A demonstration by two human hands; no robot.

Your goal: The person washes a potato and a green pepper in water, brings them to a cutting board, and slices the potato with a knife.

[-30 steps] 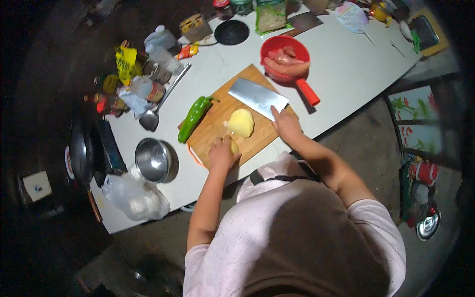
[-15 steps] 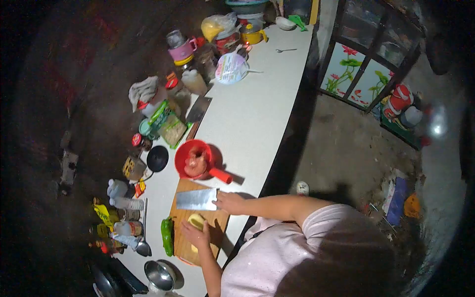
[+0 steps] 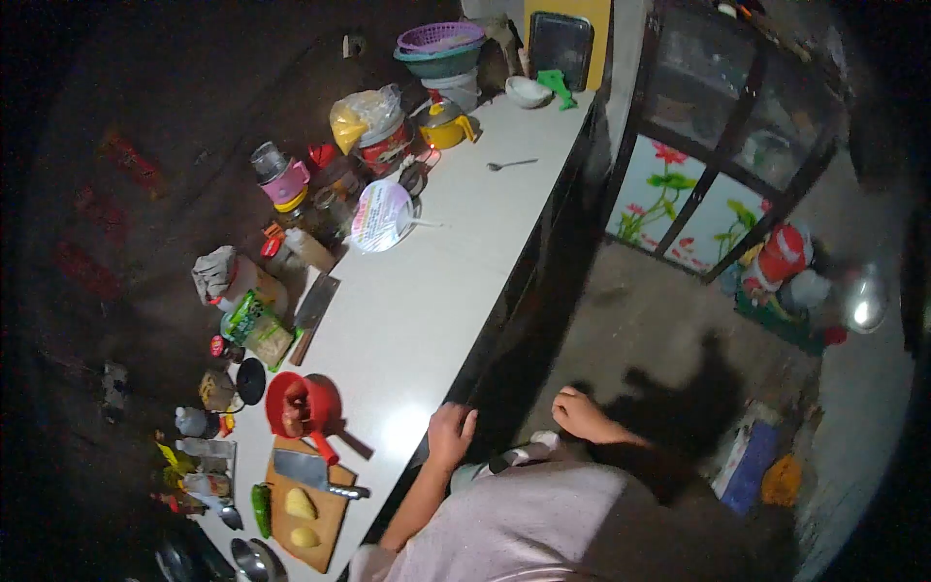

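Note:
My left hand is at the counter's front edge, thumb apart from the fingers, holding nothing visible. Further right, above the floor, my right hand has its fingers curled in, with nothing seen in it. A cleaver lies across the upper part of the wooden cutting board, its handle over the board's right edge. Below the blade on the board are two pale yellow pieces, probably peeled potato: a larger one and a smaller one. A green pepper rests along the board's left edge.
A red handled bowl with pinkish meat stands above the board. Further along are a second cleaver, a round fan and a spoon. Bottles and jars line the wall side. A metal bowl is at lower left.
The right hand has let go of the cleaver, now lying on the board. My left hand has left the potato. Both hands moved back from the board, and the view has turned toward the right.

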